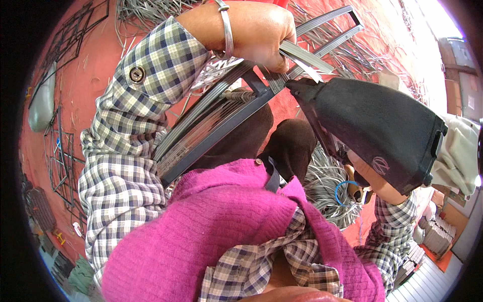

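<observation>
My left hand [256, 35] is closed, pinching flat grey plastic strips [307, 58] against a dark metal frame [216, 138]. Similar strips wrap parts of this frame, which slants across my lap from lower left to upper right. My right hand [371, 175] grips a bulky black tool that looks like a staple gun [377, 121]; the tool's body hides most of my fingers. Its narrow nose is close to the frame, just below my left hand. Whether it touches the frame, I cannot tell.
Loose grey strips [352, 53] are strewn over the red floor [95, 75] ahead. A coiled strip bundle [327, 186] lies by my right knee. Dark metal frames [63, 166] lie at the left. Pale cloth [458, 156] and stacked material [437, 234] are at the right.
</observation>
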The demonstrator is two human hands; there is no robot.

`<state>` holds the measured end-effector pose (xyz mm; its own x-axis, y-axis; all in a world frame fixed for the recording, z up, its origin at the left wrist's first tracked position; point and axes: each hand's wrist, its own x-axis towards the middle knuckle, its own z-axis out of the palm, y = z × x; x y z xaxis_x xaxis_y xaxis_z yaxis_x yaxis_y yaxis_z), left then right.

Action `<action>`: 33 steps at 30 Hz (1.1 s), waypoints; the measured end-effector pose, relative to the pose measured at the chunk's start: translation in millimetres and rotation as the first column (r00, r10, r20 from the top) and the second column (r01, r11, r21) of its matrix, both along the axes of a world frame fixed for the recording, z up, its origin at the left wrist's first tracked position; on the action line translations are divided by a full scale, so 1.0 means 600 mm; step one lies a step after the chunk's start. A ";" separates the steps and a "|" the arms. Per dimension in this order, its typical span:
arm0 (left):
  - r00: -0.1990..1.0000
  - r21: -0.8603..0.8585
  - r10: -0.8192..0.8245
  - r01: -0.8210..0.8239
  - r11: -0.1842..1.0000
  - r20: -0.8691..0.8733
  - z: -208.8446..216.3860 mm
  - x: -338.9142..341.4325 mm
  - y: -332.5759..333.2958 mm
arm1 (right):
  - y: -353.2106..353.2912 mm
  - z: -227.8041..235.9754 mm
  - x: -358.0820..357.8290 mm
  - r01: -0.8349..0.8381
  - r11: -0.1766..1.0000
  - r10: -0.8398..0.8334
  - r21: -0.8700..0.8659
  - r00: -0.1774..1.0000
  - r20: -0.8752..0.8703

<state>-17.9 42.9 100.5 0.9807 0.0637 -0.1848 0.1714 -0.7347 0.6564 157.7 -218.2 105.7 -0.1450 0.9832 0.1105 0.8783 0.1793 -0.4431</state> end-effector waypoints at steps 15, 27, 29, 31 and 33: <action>0.997 -0.089 0.048 -0.054 0.995 -0.059 -0.021 0.001 0.005 | 0.019 0.052 0.009 -0.075 0.997 0.075 -0.009 0.993 0.088; 0.878 -0.669 0.399 -0.130 0.731 0.265 -0.018 0.038 -0.014 | 0.020 0.045 0.010 0.110 0.993 -0.114 -0.033 0.948 -0.296; 0.913 -0.808 0.370 -0.085 0.583 0.171 -0.024 0.040 -0.020 | 0.017 0.043 0.010 0.115 0.993 -0.115 -0.021 0.944 -0.308; 0.875 -0.841 0.477 -0.192 0.506 0.087 -0.038 0.035 -0.026 | 0.013 0.031 0.004 0.136 0.990 -0.139 -0.030 0.945 -0.295; 0.905 -0.758 0.384 -0.117 0.641 0.184 -0.048 0.030 -0.021 | 0.006 0.022 0.004 0.160 0.986 -0.165 -0.041 0.955 -0.246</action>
